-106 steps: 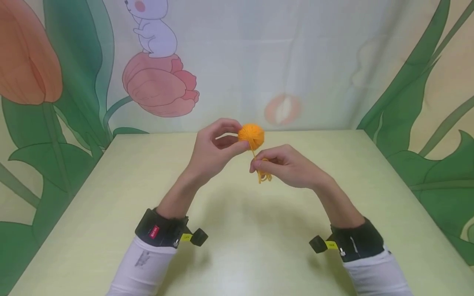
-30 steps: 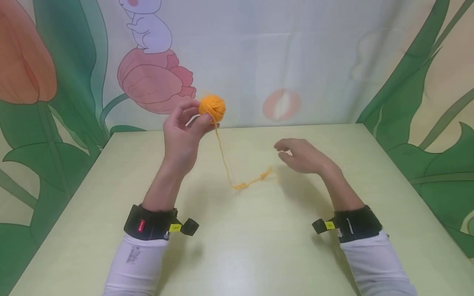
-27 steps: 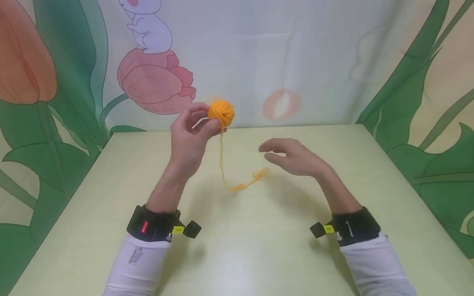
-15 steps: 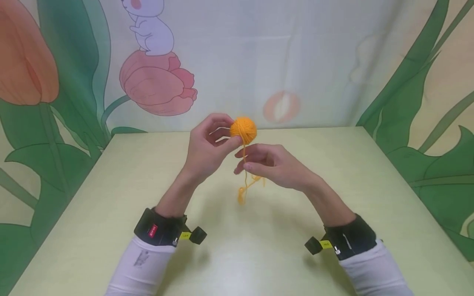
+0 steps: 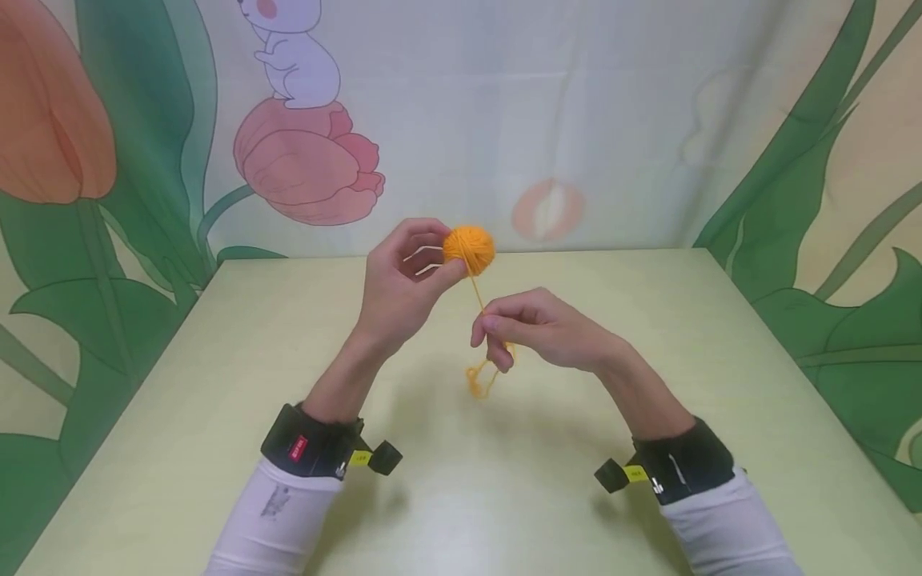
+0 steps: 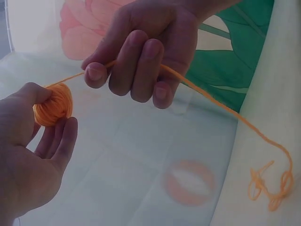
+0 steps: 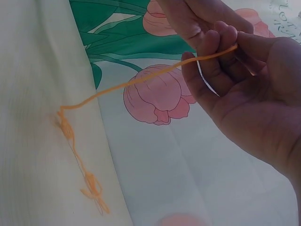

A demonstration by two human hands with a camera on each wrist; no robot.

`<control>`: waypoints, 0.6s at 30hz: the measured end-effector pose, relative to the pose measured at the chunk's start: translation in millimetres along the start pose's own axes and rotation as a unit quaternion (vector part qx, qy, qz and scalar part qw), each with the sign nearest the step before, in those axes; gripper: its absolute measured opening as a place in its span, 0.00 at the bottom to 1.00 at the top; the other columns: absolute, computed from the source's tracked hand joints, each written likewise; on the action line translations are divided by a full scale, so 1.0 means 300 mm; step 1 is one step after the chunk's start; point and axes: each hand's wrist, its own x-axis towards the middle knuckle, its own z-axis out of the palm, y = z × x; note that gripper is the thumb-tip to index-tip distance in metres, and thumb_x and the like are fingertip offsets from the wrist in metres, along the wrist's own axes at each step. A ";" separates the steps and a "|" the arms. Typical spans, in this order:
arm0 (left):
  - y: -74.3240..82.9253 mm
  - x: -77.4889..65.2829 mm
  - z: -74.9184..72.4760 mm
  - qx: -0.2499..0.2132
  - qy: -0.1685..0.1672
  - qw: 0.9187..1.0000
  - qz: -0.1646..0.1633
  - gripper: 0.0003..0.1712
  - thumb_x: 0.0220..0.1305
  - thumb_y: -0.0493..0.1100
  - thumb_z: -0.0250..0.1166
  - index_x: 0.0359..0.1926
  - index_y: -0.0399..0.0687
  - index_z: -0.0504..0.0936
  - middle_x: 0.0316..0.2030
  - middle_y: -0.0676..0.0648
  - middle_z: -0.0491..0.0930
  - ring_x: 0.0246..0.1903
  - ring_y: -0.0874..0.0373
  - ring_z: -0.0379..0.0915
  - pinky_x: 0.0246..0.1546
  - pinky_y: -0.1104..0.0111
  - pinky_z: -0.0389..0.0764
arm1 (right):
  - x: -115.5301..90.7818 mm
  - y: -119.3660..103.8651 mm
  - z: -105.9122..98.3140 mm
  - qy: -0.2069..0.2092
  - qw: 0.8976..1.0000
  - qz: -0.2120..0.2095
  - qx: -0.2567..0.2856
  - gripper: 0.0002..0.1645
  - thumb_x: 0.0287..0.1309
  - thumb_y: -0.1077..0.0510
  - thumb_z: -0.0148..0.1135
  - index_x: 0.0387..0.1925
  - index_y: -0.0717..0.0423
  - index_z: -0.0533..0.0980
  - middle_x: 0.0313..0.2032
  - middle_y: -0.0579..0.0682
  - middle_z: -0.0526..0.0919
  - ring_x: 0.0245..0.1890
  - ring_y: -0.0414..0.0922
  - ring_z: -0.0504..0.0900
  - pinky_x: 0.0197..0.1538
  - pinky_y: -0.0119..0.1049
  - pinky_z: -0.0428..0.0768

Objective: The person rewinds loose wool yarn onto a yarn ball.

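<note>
A small orange ball of yarn (image 5: 471,250) is held above the table by my left hand (image 5: 403,284), thumb on the near side and fingers behind. From the ball a strand runs taut to my right hand (image 5: 543,328), which pinches it between thumb and index finger just below and right of the ball. In the left wrist view the strand leaves the right hand (image 6: 141,61) and slopes down to a loose, tangled tail of yarn (image 6: 273,188). The right wrist view shows that yarn tail (image 7: 77,155) lying knotted on the table. There the ball is hidden behind the hands.
A pale yellow-green table (image 5: 461,496) spreads under both arms. Behind it hangs a curtain (image 5: 619,144) printed with tulips, leaves and a white animal. Each wrist wears a black strap (image 5: 313,444) with a small camera.
The left hand first went up and left with the ball, paying out yarn, then came back toward the middle. The right hand let go of the strand, moved in and now pinches it again.
</note>
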 end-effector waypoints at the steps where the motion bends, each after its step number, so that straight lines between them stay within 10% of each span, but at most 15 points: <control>1: 0.004 0.000 -0.001 -0.005 -0.006 1.000 -0.005 0.20 0.68 0.31 0.75 0.58 0.44 0.83 0.50 0.49 0.88 0.46 0.52 0.90 0.54 0.65 0.96 | 0.000 0.001 -0.004 -0.004 1.000 0.005 0.002 0.16 0.88 0.61 0.53 0.46 0.60 0.85 0.25 0.56 0.80 0.32 0.50 0.82 0.47 0.39 0.86; 8: 0.024 -0.008 -0.014 -0.018 -0.133 0.990 -0.044 0.18 0.70 0.29 0.72 0.58 0.43 0.83 0.51 0.48 0.88 0.47 0.47 0.89 0.55 0.63 0.96 | -0.005 0.022 -0.043 0.017 0.998 0.054 -0.001 0.15 0.86 0.60 0.56 0.41 0.62 0.83 0.26 0.50 0.79 0.31 0.48 0.79 0.46 0.37 0.87; 18: 0.002 -0.013 -0.007 0.062 -0.313 0.947 -0.025 0.17 0.66 0.31 0.78 0.53 0.44 0.87 0.49 0.45 0.90 0.44 0.49 0.91 0.52 0.54 0.97 | -0.037 0.041 -0.095 0.084 0.994 0.066 0.002 0.17 0.88 0.56 0.56 0.41 0.61 0.83 0.31 0.50 0.83 0.32 0.49 0.79 0.40 0.36 0.85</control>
